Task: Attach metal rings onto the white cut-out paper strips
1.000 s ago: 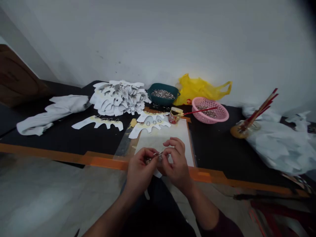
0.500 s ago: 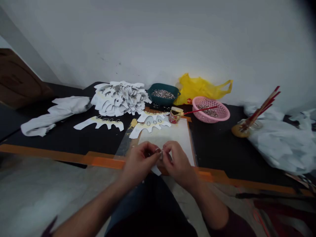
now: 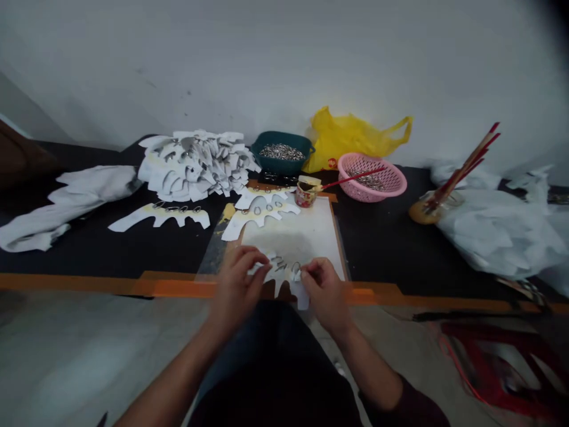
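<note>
A white cut-out piece [image 3: 281,274] with scalloped lower edge and several metal rings lies at the board's near edge, between my hands. My left hand [image 3: 242,279] is at its left end, thumb and forefinger drawn together; whatever lies between the tips cannot be made out. At the right end, my right hand [image 3: 326,290] pinches the piece beside a metal ring [image 3: 296,268]. Farther up the white board [image 3: 311,231] rest two similar white pieces with rings [image 3: 262,214]. Left of the board lies another ringed piece [image 3: 162,216].
Behind are a heap of white cut-outs [image 3: 195,166], a green basket [image 3: 253,148] and pink basket [image 3: 393,182] of metal rings, and a yellow bag [image 3: 351,139]. A small tub [image 3: 304,196] holds a red-handled brush. On the right stand a brush jar [image 3: 422,210] and white bag [image 3: 502,234].
My hands have moved apart from their close pinch, the left going leftward and the right slightly rightward. The ringed white piece now shows between them. The view has shifted a little.
</note>
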`<state>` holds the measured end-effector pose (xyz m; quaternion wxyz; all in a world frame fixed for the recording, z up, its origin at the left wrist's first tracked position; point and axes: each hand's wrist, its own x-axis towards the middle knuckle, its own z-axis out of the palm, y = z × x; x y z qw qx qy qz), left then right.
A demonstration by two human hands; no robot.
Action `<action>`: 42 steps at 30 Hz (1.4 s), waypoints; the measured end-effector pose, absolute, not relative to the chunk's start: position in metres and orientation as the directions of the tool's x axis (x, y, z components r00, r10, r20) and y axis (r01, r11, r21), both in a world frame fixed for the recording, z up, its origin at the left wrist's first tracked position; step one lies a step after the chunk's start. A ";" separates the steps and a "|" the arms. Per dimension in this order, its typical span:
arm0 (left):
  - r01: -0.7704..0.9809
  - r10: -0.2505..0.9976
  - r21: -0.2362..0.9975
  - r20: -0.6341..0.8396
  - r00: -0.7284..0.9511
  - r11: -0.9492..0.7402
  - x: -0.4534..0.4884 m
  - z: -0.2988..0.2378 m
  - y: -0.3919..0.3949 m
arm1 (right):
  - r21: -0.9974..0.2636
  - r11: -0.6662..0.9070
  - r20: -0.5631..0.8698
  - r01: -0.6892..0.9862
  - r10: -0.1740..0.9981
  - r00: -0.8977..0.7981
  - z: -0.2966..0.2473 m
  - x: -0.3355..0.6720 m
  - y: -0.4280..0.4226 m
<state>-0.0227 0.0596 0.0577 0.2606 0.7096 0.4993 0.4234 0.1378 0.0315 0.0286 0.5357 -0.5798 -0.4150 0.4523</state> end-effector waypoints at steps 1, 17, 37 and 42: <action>0.482 0.941 0.808 0.302 0.154 -0.338 -0.017 0.053 0.051 | -0.997 -0.036 -0.016 0.071 0.964 0.266 0.026 0.137 0.027; 0.547 0.904 0.769 0.425 -0.049 -0.332 0.018 0.015 0.000 | -0.994 -0.104 -0.103 -0.015 0.934 0.343 0.023 0.116 0.002; 0.494 0.934 0.795 0.267 0.237 -0.352 -0.005 0.022 0.034 | -0.987 -0.128 -0.148 -0.093 0.955 0.258 0.012 0.137 0.003; 0.478 0.944 0.816 0.308 0.117 -0.326 0.009 0.009 0.010 | -0.984 -0.125 -0.154 -0.126 0.957 0.246 0.008 0.134 0.003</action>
